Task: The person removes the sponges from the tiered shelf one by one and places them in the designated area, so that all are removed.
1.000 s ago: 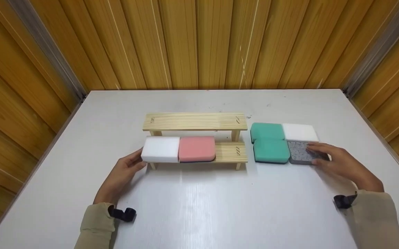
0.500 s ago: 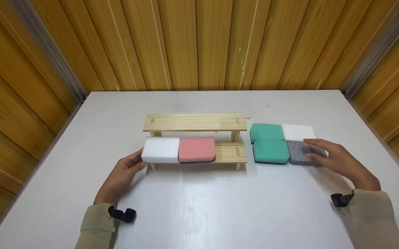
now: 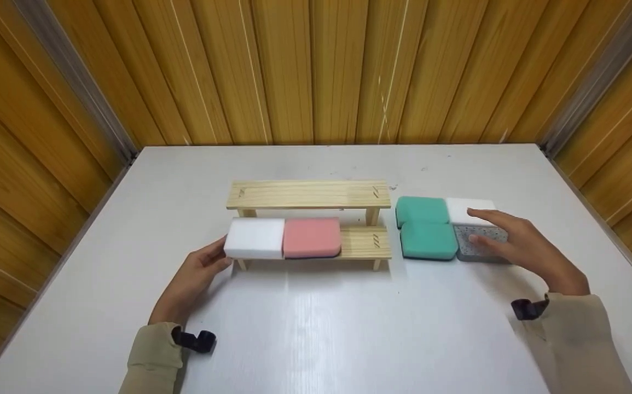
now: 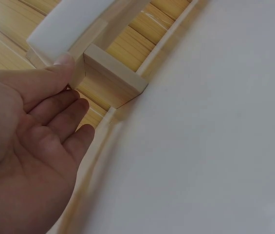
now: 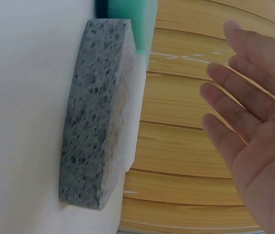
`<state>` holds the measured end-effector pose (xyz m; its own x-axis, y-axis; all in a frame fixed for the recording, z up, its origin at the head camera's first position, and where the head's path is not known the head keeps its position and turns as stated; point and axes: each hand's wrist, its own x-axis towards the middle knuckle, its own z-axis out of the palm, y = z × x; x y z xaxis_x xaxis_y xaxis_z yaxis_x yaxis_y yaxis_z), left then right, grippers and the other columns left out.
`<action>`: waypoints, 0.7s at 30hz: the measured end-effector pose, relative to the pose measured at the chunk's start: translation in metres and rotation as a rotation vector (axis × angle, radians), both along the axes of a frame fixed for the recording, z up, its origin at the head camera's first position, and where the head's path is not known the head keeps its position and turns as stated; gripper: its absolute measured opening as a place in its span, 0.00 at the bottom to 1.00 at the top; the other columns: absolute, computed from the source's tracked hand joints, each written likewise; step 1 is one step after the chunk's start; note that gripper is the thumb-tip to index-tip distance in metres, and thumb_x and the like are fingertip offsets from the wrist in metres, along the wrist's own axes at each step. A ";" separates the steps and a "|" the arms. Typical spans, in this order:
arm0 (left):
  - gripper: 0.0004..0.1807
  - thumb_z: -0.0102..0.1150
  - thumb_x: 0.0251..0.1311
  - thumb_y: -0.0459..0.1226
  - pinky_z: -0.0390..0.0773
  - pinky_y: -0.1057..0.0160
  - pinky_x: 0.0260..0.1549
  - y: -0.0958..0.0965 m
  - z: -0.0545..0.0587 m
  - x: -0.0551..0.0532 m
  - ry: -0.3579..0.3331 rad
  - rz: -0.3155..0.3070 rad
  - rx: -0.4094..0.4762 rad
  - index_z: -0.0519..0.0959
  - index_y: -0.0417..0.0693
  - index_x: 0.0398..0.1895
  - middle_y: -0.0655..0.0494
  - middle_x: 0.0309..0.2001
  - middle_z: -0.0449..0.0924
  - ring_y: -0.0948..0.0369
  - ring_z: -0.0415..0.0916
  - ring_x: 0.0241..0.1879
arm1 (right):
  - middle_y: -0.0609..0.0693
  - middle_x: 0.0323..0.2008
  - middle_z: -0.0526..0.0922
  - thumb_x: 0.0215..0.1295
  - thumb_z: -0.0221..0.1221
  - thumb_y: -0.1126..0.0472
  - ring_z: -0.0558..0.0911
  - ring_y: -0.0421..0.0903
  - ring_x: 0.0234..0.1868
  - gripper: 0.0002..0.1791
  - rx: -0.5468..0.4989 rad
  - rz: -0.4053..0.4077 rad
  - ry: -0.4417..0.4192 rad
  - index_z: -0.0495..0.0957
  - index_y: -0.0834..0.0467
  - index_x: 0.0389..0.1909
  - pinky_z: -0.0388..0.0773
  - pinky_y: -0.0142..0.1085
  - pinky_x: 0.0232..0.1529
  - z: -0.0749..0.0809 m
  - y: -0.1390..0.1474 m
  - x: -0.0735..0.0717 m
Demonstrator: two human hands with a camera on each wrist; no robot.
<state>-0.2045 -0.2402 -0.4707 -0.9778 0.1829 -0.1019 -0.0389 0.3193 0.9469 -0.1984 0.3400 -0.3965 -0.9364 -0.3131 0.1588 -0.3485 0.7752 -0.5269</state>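
A low two-step wooden rack point(image 3: 307, 195) stands mid-table. On its front step lie a white sponge point(image 3: 254, 237) and, beside it, a pink sponge point(image 3: 312, 236) with a dark underside. My left hand point(image 3: 192, 282) holds the left end of that step; in the left wrist view the thumb point(image 4: 64, 61) presses on the board's end below the white sponge, index finger hidden. To the right, my right hand point(image 3: 529, 246) hovers, fingers extended, over a grey pitted sponge point(image 5: 91, 117). The right wrist view shows that hand apart from the sponge, holding nothing.
Two green sponges point(image 3: 429, 239) with dark undersides and a white sponge point(image 3: 461, 210) lie against the grey one, right of the rack. The rack's back step is higher than the front one. Yellow wood-patterned walls point(image 3: 316, 71) border the white table point(image 3: 316, 328).
My right hand has lifted off the grey sponge and drifted left, its fingers spreading wider. The left hand and the sponges on the rack have stayed in place.
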 end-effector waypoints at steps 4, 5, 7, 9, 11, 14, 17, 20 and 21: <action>0.32 0.54 0.67 0.34 0.60 0.54 0.70 0.000 0.000 0.000 0.006 -0.004 -0.011 0.58 0.46 0.73 0.50 0.73 0.58 0.53 0.56 0.72 | 0.63 0.63 0.73 0.64 0.62 0.57 0.70 0.62 0.63 0.30 0.017 0.013 0.044 0.69 0.60 0.65 0.71 0.46 0.63 0.002 -0.008 -0.003; 0.32 0.54 0.67 0.35 0.60 0.54 0.70 0.001 0.000 0.000 0.006 -0.005 -0.013 0.58 0.47 0.73 0.50 0.73 0.57 0.53 0.56 0.73 | 0.62 0.63 0.73 0.63 0.62 0.57 0.71 0.57 0.64 0.29 0.017 0.021 0.059 0.69 0.59 0.65 0.70 0.36 0.64 0.003 -0.009 -0.003; 0.33 0.55 0.67 0.35 0.60 0.54 0.70 0.001 0.000 0.000 0.009 -0.005 -0.017 0.58 0.47 0.73 0.50 0.74 0.57 0.53 0.56 0.73 | 0.60 0.62 0.75 0.63 0.63 0.59 0.70 0.44 0.65 0.28 0.014 0.043 0.102 0.70 0.59 0.64 0.63 0.18 0.61 0.003 -0.013 -0.005; 0.32 0.54 0.67 0.35 0.59 0.54 0.70 0.000 0.001 0.000 0.011 -0.011 -0.017 0.58 0.46 0.73 0.50 0.73 0.57 0.52 0.56 0.73 | 0.60 0.61 0.76 0.62 0.63 0.60 0.70 0.38 0.64 0.28 0.008 0.066 0.140 0.71 0.59 0.63 0.53 0.07 0.54 0.004 -0.017 -0.005; 0.32 0.54 0.67 0.35 0.59 0.54 0.71 0.000 0.001 0.001 0.015 -0.016 -0.019 0.57 0.45 0.73 0.49 0.73 0.57 0.53 0.56 0.73 | 0.60 0.61 0.76 0.62 0.63 0.60 0.69 0.35 0.64 0.28 0.000 0.080 0.153 0.72 0.59 0.63 0.58 0.11 0.58 0.005 -0.020 -0.006; 0.32 0.53 0.68 0.34 0.58 0.54 0.71 -0.001 0.001 0.001 0.022 -0.026 -0.021 0.57 0.43 0.73 0.47 0.73 0.57 0.52 0.56 0.73 | 0.59 0.61 0.76 0.62 0.63 0.59 0.71 0.39 0.64 0.28 0.015 0.079 0.162 0.72 0.59 0.63 0.68 0.23 0.62 0.006 -0.026 -0.007; 0.32 0.53 0.68 0.34 0.57 0.53 0.71 -0.001 0.001 0.001 0.023 -0.025 -0.023 0.56 0.43 0.73 0.47 0.73 0.57 0.51 0.55 0.73 | 0.58 0.61 0.76 0.61 0.64 0.60 0.69 0.32 0.64 0.29 0.004 0.097 0.181 0.72 0.59 0.63 0.69 0.23 0.62 0.006 -0.031 -0.009; 0.32 0.53 0.67 0.33 0.57 0.53 0.71 0.000 0.002 0.001 0.019 -0.019 -0.022 0.57 0.43 0.73 0.47 0.73 0.57 0.51 0.55 0.73 | 0.56 0.60 0.77 0.60 0.65 0.60 0.72 0.37 0.63 0.29 -0.001 0.112 0.197 0.72 0.58 0.63 0.61 0.12 0.59 0.008 -0.037 -0.010; 0.32 0.53 0.67 0.33 0.57 0.53 0.71 0.000 0.002 0.001 0.019 -0.020 -0.023 0.57 0.43 0.73 0.47 0.73 0.57 0.51 0.55 0.73 | 0.56 0.60 0.77 0.61 0.65 0.59 0.73 0.40 0.63 0.28 -0.008 0.119 0.193 0.72 0.58 0.63 0.57 0.09 0.57 0.009 -0.039 -0.011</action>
<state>-0.2039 -0.2400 -0.4692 -0.9758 0.2006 -0.0872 -0.0138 0.3413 0.9398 -0.2092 0.3006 -0.3872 -0.8449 -0.4176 0.3342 -0.5322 0.7185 -0.4477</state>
